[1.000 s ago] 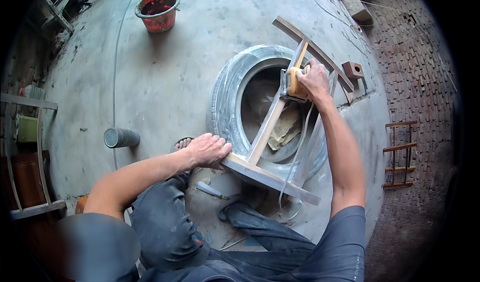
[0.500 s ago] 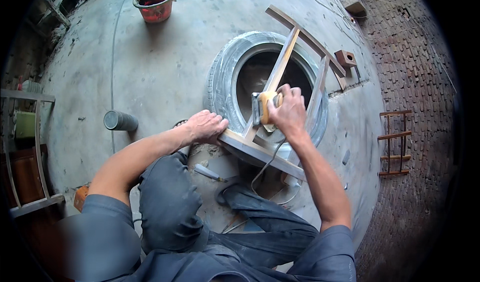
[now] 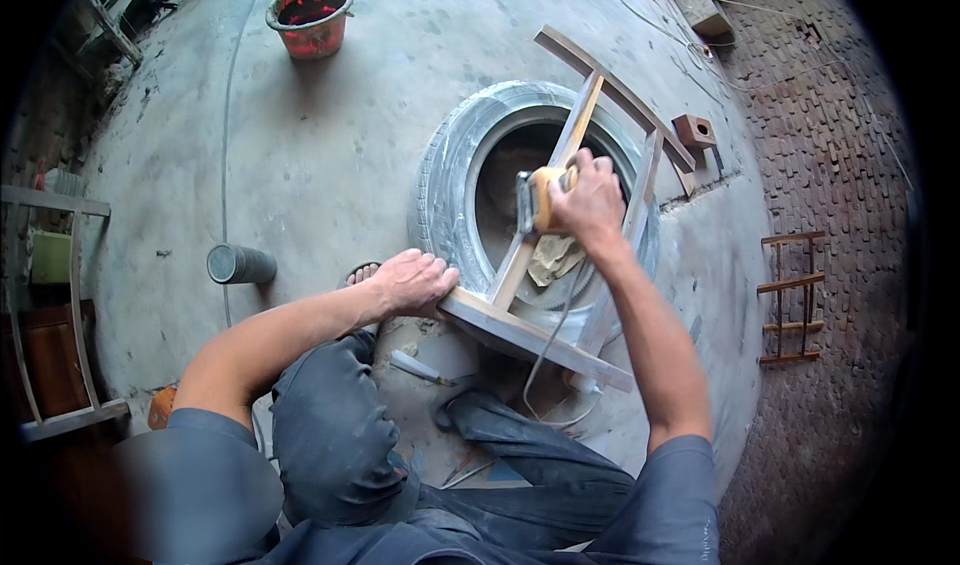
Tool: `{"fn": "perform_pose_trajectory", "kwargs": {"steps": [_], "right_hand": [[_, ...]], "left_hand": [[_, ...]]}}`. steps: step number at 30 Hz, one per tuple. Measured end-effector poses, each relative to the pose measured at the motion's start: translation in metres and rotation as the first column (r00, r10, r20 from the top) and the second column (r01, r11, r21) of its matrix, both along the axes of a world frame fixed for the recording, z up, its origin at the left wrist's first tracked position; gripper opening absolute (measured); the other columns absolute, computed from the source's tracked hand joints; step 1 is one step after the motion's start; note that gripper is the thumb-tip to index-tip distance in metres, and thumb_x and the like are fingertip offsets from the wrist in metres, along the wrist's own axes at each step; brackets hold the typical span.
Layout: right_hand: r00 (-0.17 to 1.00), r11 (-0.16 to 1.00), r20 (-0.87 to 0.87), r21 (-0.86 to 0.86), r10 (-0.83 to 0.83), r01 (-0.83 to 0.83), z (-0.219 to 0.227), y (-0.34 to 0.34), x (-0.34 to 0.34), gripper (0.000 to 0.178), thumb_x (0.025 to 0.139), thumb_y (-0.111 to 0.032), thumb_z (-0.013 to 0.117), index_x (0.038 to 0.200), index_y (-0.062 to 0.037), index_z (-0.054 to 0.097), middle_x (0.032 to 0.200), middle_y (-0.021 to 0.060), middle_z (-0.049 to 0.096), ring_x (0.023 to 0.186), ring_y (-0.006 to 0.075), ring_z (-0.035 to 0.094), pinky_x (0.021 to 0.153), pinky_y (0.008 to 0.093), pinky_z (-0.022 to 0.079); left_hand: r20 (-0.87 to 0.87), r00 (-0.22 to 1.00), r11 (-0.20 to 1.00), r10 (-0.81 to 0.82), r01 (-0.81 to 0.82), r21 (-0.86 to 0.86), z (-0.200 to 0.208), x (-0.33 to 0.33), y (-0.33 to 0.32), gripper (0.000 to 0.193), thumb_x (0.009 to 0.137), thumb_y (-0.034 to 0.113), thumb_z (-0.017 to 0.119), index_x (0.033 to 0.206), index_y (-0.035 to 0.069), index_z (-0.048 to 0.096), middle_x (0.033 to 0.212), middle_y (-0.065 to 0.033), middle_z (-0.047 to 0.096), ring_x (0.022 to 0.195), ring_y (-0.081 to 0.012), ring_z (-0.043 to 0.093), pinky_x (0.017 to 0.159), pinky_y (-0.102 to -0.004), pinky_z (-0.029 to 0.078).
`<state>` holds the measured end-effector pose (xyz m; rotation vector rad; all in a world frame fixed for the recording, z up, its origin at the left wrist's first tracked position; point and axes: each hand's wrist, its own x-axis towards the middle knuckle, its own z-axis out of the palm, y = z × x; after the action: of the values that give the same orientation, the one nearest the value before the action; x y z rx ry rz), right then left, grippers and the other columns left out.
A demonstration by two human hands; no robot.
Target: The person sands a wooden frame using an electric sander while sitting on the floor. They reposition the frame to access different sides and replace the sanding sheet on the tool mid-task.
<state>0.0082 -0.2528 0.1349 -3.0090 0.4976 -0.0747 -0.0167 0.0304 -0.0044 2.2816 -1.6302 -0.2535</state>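
A wooden frame [image 3: 490,317] of rails and crossbars lies tilted across a grey, dusty tyre [image 3: 445,150] on the floor. My left hand [image 3: 413,281] is closed over the left end of its near rail. In my right hand [image 3: 592,203] is a yellow electric sander [image 3: 545,197], gripped from above and set against the left long bar. A pale dust bag [image 3: 555,260] shows just below the sander, over the tyre's hole. From there a cord [image 3: 545,355] hangs down past the near rail. The sander's underside is hidden.
A red-stained bucket [image 3: 310,37] stands at the far left, with a grey cylinder [image 3: 240,264] nearer. A white-handled tool [image 3: 418,367] lies by my knee. Beyond the tyre sits a reddish-brown block [image 3: 694,131]. Other wooden frames [image 3: 792,287] lie right, by the brick surface [image 3: 830,185].
My right hand has slid the sander farther away along the bar, and more of the dust bag shows. My left hand keeps its place on the rail. The whole view has shifted slightly.
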Motion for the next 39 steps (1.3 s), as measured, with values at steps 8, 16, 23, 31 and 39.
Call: {"fn": "perform_pose_trajectory", "kwargs": {"steps": [8, 16, 23, 31, 39], "right_hand": [[0.994, 0.994, -0.033, -0.022, -0.108, 0.108, -0.005, -0.080, 0.112, 0.056, 0.087, -0.037, 0.073, 0.137, -0.0152, 0.062, 0.130, 0.0242, 0.063, 0.122, 0.0465, 0.065, 0.100, 0.0543, 0.056], [0.999, 0.999, -0.010, -0.001, -0.047, 0.047, -0.011, -0.037, 0.040, 0.052, 0.087, -0.036, 0.075, 0.131, -0.0119, 0.062, 0.124, 0.0229, 0.061, 0.116, 0.0454, 0.065, 0.095, 0.0566, 0.057], [0.999, 0.997, 0.018, 0.066, 0.040, -0.042, 0.002, 0.047, -0.080, 0.042, 0.086, -0.026, 0.079, 0.119, -0.0074, 0.062, 0.115, 0.0181, 0.056, 0.106, 0.0415, 0.063, 0.084, 0.0544, 0.059], [0.995, 0.991, 0.031, 0.093, 0.098, -0.100, 0.005, 0.074, -0.106, 0.040, 0.085, -0.024, 0.079, 0.118, -0.0080, 0.063, 0.115, 0.0178, 0.055, 0.108, 0.0411, 0.061, 0.083, 0.0541, 0.059], [0.996, 0.996, -0.008, -0.010, -0.087, 0.087, -0.005, -0.021, 0.014, 0.046, 0.089, -0.033, 0.074, 0.128, -0.0118, 0.062, 0.126, 0.0223, 0.060, 0.117, 0.0449, 0.064, 0.094, 0.0561, 0.058]], "left_hand": [[-0.034, 0.999, 1.000, 0.001, 0.000, 0.026, -0.001, -0.003, 0.000, 0.055, 0.079, 0.051, 0.083, 0.101, 0.007, 0.060, 0.092, -0.0105, 0.067, 0.093, -0.0293, 0.071, 0.080, -0.0421, 0.055], [-0.040, 0.999, 0.999, -0.002, 0.003, 0.033, -0.001, 0.000, 0.002, 0.056, 0.078, 0.052, 0.084, 0.100, 0.006, 0.060, 0.092, -0.0109, 0.068, 0.093, -0.0299, 0.072, 0.080, -0.0430, 0.055], [-0.009, 1.000, 0.999, 0.010, -0.009, 0.042, -0.001, 0.002, -0.002, 0.053, 0.081, 0.052, 0.080, 0.104, 0.007, 0.063, 0.091, -0.0114, 0.071, 0.091, -0.0299, 0.075, 0.080, -0.0426, 0.057], [-0.012, 1.000, 0.999, 0.017, -0.017, 0.031, 0.001, -0.002, -0.001, 0.055, 0.082, 0.055, 0.079, 0.105, 0.007, 0.065, 0.091, -0.0110, 0.071, 0.090, -0.0297, 0.074, 0.081, -0.0423, 0.056], [-0.044, 0.999, 1.000, 0.014, -0.013, 0.021, 0.000, -0.003, -0.002, 0.057, 0.080, 0.056, 0.082, 0.100, 0.007, 0.063, 0.090, -0.0116, 0.070, 0.092, -0.0307, 0.073, 0.080, -0.0437, 0.056]]}}
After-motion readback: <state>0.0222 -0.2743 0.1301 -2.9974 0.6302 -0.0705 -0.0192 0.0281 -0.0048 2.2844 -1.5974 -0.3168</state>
